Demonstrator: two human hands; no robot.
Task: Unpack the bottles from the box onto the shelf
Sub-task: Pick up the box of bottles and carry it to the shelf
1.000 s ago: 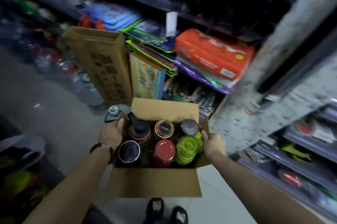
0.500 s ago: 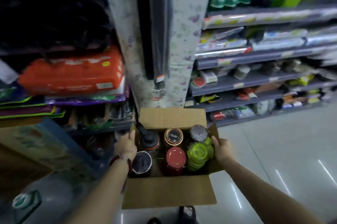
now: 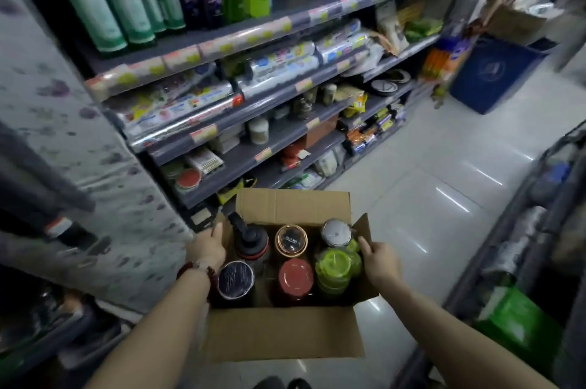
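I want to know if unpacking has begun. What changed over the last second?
The view swung right, from the packets and tall carton to the shelf of goods. Both hands, left hand and right hand, still grip the box sides. All six bottles remain inside.

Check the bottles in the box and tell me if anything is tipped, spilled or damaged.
Nothing stands out. The bottles stand upright with lids on inside the cardboard box, and no spill shows. The left hand and right hand hold its sides.
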